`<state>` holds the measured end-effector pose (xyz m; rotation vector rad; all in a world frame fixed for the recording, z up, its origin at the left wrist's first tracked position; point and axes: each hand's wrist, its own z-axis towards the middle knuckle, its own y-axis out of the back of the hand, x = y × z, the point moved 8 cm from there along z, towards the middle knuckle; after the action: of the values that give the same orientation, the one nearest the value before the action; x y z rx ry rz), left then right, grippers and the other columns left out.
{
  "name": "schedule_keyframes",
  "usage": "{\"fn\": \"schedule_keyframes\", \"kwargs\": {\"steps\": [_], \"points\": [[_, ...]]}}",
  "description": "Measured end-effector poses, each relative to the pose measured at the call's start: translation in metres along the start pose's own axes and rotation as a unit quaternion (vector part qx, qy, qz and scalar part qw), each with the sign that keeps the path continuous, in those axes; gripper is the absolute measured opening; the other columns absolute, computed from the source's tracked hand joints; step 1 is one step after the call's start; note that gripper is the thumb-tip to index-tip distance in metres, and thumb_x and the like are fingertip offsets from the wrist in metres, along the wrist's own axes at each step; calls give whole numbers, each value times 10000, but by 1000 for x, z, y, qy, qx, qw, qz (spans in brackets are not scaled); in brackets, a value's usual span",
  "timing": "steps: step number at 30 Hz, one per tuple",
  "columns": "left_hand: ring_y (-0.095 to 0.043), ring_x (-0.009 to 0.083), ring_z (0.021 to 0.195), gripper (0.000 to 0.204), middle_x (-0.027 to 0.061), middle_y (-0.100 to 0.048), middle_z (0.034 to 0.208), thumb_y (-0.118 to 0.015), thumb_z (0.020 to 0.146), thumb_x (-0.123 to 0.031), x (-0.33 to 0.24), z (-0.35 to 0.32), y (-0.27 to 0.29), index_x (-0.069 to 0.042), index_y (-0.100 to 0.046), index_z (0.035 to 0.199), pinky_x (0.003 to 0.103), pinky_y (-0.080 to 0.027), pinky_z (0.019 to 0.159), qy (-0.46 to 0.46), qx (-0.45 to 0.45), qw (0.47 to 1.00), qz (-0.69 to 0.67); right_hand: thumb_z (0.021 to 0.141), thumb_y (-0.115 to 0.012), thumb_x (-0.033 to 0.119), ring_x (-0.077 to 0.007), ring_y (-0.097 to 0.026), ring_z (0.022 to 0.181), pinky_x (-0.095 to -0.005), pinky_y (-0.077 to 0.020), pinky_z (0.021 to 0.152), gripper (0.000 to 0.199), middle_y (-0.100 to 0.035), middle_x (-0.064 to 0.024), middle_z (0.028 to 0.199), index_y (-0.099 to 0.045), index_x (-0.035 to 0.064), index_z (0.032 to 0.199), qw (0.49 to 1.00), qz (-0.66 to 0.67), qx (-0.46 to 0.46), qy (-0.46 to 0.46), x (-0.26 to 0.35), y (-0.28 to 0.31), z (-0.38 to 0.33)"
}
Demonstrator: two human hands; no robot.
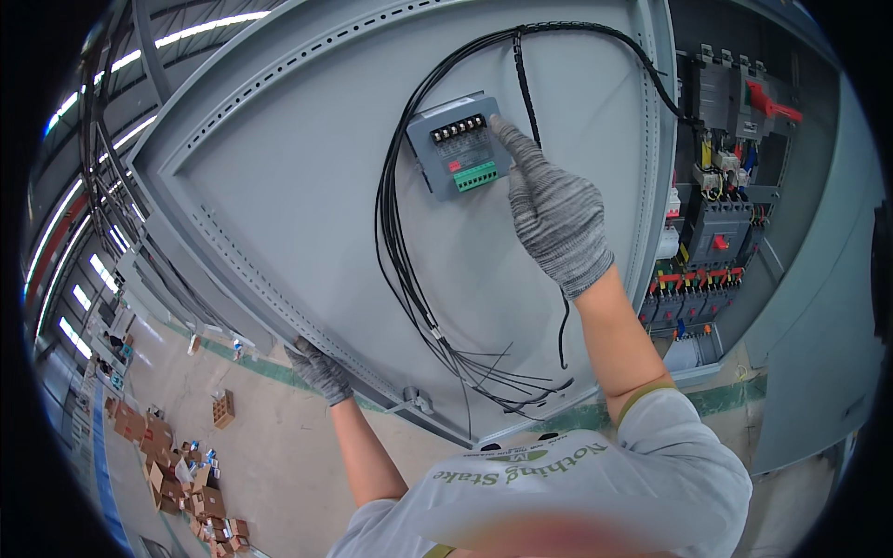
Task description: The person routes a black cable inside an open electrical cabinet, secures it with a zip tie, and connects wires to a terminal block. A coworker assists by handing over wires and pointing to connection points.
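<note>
A dark grey meter module (453,144), with black screw terminals on top and a green terminal block below, sits on the inner face of a grey cabinet door (307,177). My right hand (558,219), in a striped grey knit glove, is at the module's right side. Its index finger stretches to the upper right corner and the thumb is apart, lower along that side; the other fingers are mostly hidden. My left hand (319,370), gloved alike, is closed around the door's lower left edge. A bundle of black wires (391,223) curves around the module's left, its loose ends fanned out below.
Right of the door stands the open cabinet, with breakers (721,232), a red rotary handle (770,102) and coloured wiring inside. A door latch (417,400) projects near the lower edge. Cardboard boxes (160,432) lie on the floor at the left.
</note>
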<state>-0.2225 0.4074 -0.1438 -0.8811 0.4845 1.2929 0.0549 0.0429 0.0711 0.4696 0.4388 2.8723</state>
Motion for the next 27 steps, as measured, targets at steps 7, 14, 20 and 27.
{"fn": "schedule_keyframes", "kwargs": {"steps": [7, 14, 20, 27], "points": [[-563, 188, 1003, 491, 105, -602, 1156, -484, 1017, -378, 9, 2, 1, 18, -490, 1308, 315, -463, 896, 10, 15, 998, -58, 908, -524, 88, -310, -640, 642, -367, -537, 616, 473, -689, -131, 988, -524, 221, 1362, 1000, -8, -7, 8, 11, 5, 1], [-567, 177, 973, 460, 95, -612, 1110, -452, 1029, -376, 4, 1, -1, 10, -516, 1271, 301, -457, 889, -15, 6, 1000, -16, 912, -537, 89, -282, -683, 785, -334, -560, 711, 441, -683, -112, 1104, -543, 182, 1343, 994, 52, -73, 64, 18, 14, 1], [-563, 168, 948, 439, 97, -624, 1058, -452, 1030, -372, -3, 0, -5, 8, -538, 1232, 302, -458, 866, -40, 2, 999, 4, 882, -554, 63, -291, -685, 857, -351, -554, 738, 362, -696, -126, 1025, -627, 124, 1231, 986, 102, -116, 66, 9, 18, -10], [-563, 163, 943, 417, 93, -620, 1063, -464, 1029, -351, 7, 4, 4, 11, -541, 1223, 306, -468, 847, -35, -3, 999, 1, 888, -569, 67, -282, -684, 891, -342, -554, 766, 311, -694, -127, 1046, -653, 104, 1185, 975, 150, -159, 49, 3, 24, -10]]}}
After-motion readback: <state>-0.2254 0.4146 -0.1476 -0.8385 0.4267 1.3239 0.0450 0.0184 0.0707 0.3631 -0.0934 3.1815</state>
